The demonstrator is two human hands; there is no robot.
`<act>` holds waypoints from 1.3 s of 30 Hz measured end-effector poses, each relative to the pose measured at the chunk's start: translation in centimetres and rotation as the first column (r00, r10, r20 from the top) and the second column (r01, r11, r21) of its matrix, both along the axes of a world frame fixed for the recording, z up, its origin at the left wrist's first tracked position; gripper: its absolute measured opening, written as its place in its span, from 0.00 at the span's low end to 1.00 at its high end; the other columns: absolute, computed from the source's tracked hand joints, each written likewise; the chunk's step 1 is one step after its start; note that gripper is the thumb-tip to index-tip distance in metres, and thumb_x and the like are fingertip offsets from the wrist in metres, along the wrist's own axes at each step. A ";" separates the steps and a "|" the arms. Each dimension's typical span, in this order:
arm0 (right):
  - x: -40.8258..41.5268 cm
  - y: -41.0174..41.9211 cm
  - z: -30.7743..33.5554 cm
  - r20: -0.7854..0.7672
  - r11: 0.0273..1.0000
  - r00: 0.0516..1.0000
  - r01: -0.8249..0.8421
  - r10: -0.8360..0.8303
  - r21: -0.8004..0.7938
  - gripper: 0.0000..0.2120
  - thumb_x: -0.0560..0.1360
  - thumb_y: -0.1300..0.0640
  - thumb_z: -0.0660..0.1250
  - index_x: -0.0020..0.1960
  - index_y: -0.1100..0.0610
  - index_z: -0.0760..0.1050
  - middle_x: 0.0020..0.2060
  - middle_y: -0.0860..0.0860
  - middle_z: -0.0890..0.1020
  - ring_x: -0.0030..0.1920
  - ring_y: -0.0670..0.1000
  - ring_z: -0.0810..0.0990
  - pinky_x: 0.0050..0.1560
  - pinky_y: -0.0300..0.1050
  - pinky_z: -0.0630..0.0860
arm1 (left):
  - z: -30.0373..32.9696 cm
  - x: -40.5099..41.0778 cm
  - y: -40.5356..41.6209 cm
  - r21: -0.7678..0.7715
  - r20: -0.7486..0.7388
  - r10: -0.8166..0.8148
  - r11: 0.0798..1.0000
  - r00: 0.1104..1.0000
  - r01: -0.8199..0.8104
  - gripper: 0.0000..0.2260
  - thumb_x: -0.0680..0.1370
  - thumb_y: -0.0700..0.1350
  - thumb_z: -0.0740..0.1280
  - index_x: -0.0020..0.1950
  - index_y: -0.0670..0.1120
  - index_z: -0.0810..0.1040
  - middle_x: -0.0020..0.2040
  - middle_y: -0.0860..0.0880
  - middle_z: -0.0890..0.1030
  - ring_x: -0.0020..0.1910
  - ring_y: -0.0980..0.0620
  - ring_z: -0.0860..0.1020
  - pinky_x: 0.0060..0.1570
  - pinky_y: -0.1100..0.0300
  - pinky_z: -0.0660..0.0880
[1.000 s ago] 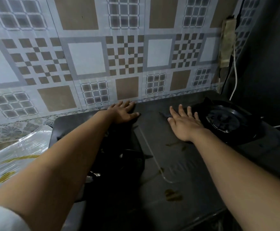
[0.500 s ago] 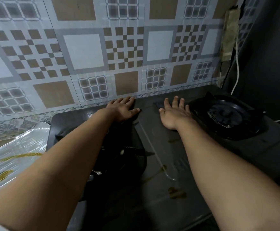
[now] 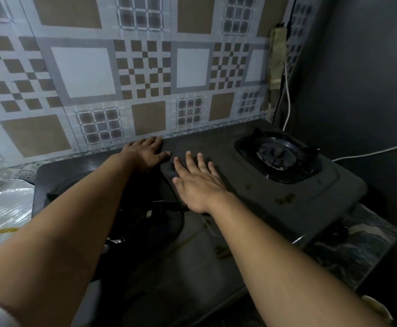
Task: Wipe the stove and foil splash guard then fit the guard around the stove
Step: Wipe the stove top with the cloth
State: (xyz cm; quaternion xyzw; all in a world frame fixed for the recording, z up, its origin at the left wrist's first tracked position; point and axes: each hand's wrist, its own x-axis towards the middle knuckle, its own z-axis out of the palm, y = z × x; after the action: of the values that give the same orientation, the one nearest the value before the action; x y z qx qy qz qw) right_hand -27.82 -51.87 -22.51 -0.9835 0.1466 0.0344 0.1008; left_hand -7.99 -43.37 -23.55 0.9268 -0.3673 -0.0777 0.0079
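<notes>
A dark two-burner gas stove (image 3: 251,204) stands against the patterned tile wall, with brown grease spots on its top. My left hand (image 3: 145,153) lies flat, fingers straight, on the stove's back edge near the wall. My right hand (image 3: 197,182) rests flat on the stove's middle, fingers spread, close beside the left. Neither hand holds anything. The shiny foil splash guard (image 3: 4,206) lies at the far left, beside the stove, with yellow stains on it. My left forearm hides most of the left burner (image 3: 164,218).
The right burner (image 3: 277,154) with its black pan support sits at the stove's far right. A white cable (image 3: 287,90) hangs down in the corner by the dark right wall. A marbled counter edge (image 3: 358,246) shows beyond the stove's front right.
My right hand has slid left and back toward me across the stove top, ending closer to the left hand. The left hand stays at the back edge. The view has shifted rightward.
</notes>
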 end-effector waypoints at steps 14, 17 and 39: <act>-4.8 -7.7 0.2 -0.047 0.941 0.940 0.338 -0.339 -0.021 0.27 0.82 0.43 0.42 0.80 0.46 0.41 0.79 0.51 0.40 0.78 0.57 0.38 0.76 0.57 0.40 | 0.4 -0.3 0.4 -0.012 -0.018 -0.037 0.999 0.999 0.037 0.36 0.78 0.70 0.46 0.81 0.53 0.45 0.82 0.50 0.47 0.80 0.45 0.49 0.76 0.44 0.48; -5.8 -7.4 0.1 -0.044 0.921 0.920 0.388 -0.389 -0.021 0.27 0.83 0.43 0.42 0.80 0.47 0.41 0.79 0.51 0.39 0.78 0.57 0.37 0.76 0.57 0.40 | 0.6 -0.3 0.5 -0.006 -0.020 -0.045 0.999 0.999 0.045 0.36 0.79 0.70 0.46 0.81 0.53 0.45 0.82 0.50 0.47 0.80 0.45 0.49 0.76 0.43 0.48; -11.3 3.7 -0.2 -0.020 0.980 0.981 0.195 -0.194 0.029 0.27 0.83 0.45 0.44 0.79 0.45 0.39 0.78 0.49 0.36 0.77 0.53 0.33 0.76 0.54 0.36 | 0.8 -0.4 0.2 0.089 -0.004 -0.059 0.994 0.998 0.059 0.38 0.77 0.72 0.45 0.81 0.53 0.43 0.82 0.47 0.44 0.79 0.38 0.41 0.75 0.35 0.45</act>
State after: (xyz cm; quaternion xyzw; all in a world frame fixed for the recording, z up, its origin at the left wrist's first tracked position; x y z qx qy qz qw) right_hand -39.10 -48.13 -22.71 -0.9624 0.2423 0.0351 0.1176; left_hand -8.38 -43.13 -22.74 0.9150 -0.3905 -0.0947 -0.0353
